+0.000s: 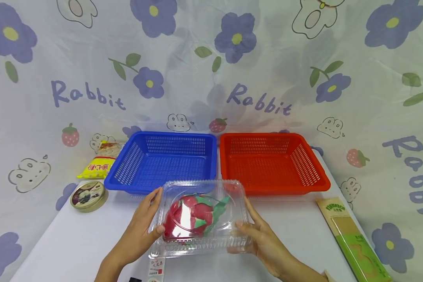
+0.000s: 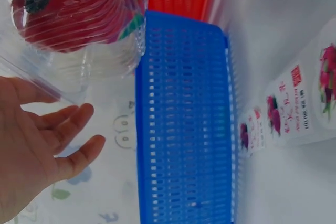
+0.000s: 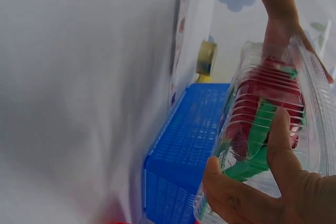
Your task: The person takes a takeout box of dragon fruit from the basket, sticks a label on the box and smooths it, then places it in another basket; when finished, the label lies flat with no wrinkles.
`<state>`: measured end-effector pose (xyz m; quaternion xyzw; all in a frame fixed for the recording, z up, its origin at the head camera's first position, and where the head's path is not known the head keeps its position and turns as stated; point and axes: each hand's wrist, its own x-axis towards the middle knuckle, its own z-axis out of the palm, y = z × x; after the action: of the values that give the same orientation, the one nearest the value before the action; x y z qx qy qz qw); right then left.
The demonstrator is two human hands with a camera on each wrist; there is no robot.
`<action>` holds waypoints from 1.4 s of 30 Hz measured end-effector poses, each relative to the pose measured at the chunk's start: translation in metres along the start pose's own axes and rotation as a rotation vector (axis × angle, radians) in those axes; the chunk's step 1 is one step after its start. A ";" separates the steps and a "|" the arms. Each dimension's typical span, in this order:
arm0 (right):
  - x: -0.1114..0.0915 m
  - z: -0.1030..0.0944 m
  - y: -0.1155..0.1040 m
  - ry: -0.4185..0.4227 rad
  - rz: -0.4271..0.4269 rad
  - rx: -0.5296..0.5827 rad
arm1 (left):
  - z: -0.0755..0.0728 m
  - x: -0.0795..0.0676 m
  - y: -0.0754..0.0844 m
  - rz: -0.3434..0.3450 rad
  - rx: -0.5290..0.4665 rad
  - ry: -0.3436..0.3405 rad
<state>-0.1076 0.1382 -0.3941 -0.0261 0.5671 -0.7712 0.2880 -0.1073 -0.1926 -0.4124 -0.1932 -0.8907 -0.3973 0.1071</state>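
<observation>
A clear plastic box (image 1: 204, 243) is up off the tabletop (image 1: 296, 227), in front of two baskets, and through its lid I see a red dragon fruit (image 1: 194, 217) with green tips. The left hand (image 1: 139, 231) grips the box at its left side, thumb toward the near corner; the right hand (image 1: 261, 239) holds the other side, its thumb pressed on the plastic.

From overhead, the box's far edge cuts across the near rim of the blue basket (image 1: 176, 143) and a corner of the red basket (image 1: 259, 145); I can't tell whether it touches either. The baskets sit side by side with a narrow gap. Left of the blue one, a yellow packet (image 1: 100, 166) leans close, and a round tin (image 1: 88, 196) lies just nearer. A green-and-tan package (image 1: 359, 243) lies along the right edge. A white printed item (image 1: 156, 270) shows below the box, partly hidden by it. Behind everything hangs a floral sheet (image 1: 194, 82).
</observation>
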 end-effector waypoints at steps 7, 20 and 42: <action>0.000 -0.001 0.006 -0.005 0.015 -0.007 | 0.006 -0.008 -0.001 -0.012 -0.012 -0.004; 0.002 -0.010 0.023 -0.040 0.035 -0.002 | 0.016 -0.016 -0.006 -0.037 -0.005 -0.034; 0.002 -0.024 0.048 -0.048 0.048 0.026 | 0.027 -0.025 -0.015 -0.151 0.081 -0.228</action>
<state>-0.0982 0.1487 -0.4463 -0.0273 0.5504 -0.7706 0.3201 -0.0921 -0.1880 -0.4484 -0.1653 -0.9244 -0.3434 -0.0173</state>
